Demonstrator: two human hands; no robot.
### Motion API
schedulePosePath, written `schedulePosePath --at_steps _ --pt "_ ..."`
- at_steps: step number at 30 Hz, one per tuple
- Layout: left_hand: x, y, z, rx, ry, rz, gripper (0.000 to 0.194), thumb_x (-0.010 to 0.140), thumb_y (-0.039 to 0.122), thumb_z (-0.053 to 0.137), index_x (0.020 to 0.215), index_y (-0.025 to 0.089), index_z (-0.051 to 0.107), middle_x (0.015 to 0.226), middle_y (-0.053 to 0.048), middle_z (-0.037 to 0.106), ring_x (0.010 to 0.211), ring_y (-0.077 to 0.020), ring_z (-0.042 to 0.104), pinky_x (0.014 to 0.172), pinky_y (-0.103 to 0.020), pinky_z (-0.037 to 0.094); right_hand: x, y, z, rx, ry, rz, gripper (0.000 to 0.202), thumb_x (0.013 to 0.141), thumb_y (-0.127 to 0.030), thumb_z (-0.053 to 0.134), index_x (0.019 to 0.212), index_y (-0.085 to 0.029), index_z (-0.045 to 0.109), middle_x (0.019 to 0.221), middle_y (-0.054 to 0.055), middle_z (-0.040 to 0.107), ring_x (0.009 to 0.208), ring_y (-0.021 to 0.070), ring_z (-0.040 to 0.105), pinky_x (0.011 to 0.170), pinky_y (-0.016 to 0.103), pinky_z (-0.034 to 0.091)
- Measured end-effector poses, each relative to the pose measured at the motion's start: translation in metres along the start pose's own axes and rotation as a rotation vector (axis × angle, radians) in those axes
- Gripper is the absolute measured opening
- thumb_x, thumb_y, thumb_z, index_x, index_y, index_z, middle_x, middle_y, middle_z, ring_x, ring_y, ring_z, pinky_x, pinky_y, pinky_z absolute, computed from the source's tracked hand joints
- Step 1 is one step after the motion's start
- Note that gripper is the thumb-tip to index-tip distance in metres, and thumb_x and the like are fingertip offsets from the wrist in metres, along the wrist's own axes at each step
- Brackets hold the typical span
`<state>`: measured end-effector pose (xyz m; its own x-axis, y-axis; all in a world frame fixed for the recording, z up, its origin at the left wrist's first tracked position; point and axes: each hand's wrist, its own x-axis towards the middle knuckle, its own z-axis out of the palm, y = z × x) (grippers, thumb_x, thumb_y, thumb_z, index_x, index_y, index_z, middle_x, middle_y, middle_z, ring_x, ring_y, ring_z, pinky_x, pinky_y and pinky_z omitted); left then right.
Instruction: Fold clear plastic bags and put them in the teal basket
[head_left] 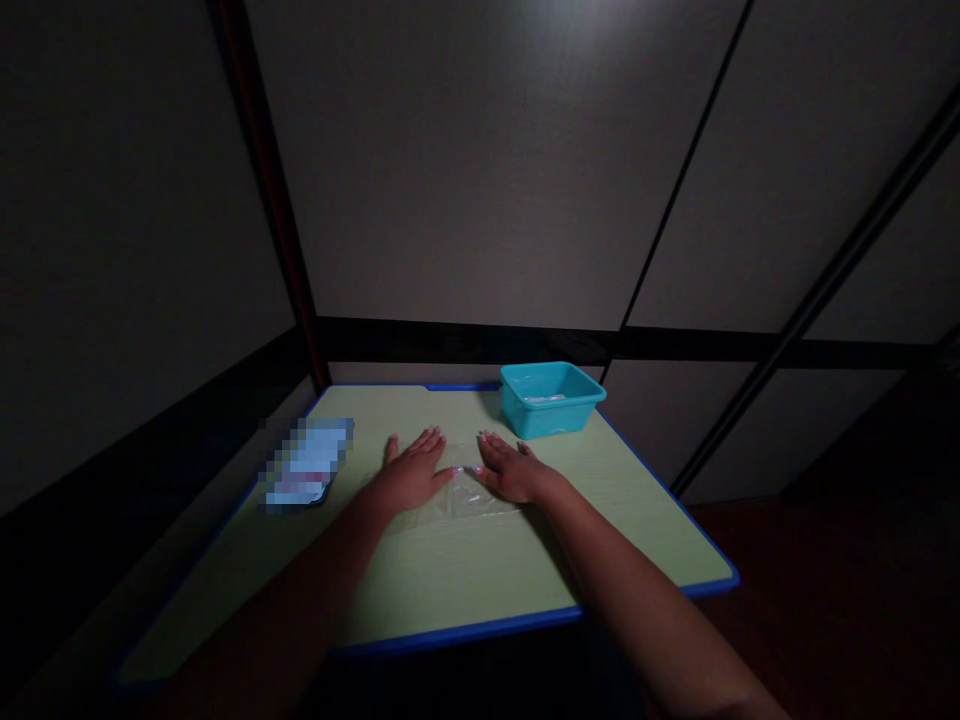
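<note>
on one clear sheet, two hands press flat

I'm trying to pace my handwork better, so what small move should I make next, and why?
I'd probably ease the right hand outward over the clear plastic, pressing lightly. Creases catch the light beside that hand, the left hand lies palm down and could steady the plastic, and the thumbs nearly meet, so smoothing outward seems sensible.
</note>
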<state>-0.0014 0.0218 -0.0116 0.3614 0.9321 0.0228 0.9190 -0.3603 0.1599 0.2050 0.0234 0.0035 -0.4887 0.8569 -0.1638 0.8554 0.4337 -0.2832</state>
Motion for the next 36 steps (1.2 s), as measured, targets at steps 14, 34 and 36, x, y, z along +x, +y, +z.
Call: schedulePosePath --at_steps 14,34,36 --pt "-0.001 0.001 0.005 -0.004 -0.016 0.024 0.061 0.089 0.052 0.026 0.141 0.019 0.028 0.149 -0.01 0.018 0.138 -0.0248 0.013 0.103 -0.063 0.005 -0.002 -0.006 -0.001 0.022 0.033 -0.054 0.067 0.091 -0.056 0.023 0.146 -0.019 0.01 0.151 0.008 0.007 0.139 0.0216 0.006 0.105 0.059 0.006" --pt "-0.009 -0.004 -0.016 -0.028 -0.024 -0.098 0.071 0.086 0.059 0.031 0.145 0.025 0.012 0.15 -0.012 0.003 0.139 -0.028 0.0 0.102 -0.062 0.008 0.0 -0.007 -0.003 0.071 0.259 -0.19 0.06 0.09 -0.049 0.036 0.14 -0.018 0.031 0.146 0.011 0.029 0.135 0.0259 0.023 0.105 0.055 0.017" --pt "-0.008 -0.004 -0.02 -0.061 0.033 -0.098 0.067 0.087 0.056 0.032 0.144 0.024 0.016 0.15 -0.012 0.007 0.139 -0.0268 0.003 0.103 -0.06 0.01 -0.008 -0.006 -0.009 0.09 0.315 -0.215 0.054 0.089 -0.046 0.041 0.133 -0.015 0.044 0.138 0.013 0.043 0.127 0.0253 0.038 0.104 0.045 0.027"
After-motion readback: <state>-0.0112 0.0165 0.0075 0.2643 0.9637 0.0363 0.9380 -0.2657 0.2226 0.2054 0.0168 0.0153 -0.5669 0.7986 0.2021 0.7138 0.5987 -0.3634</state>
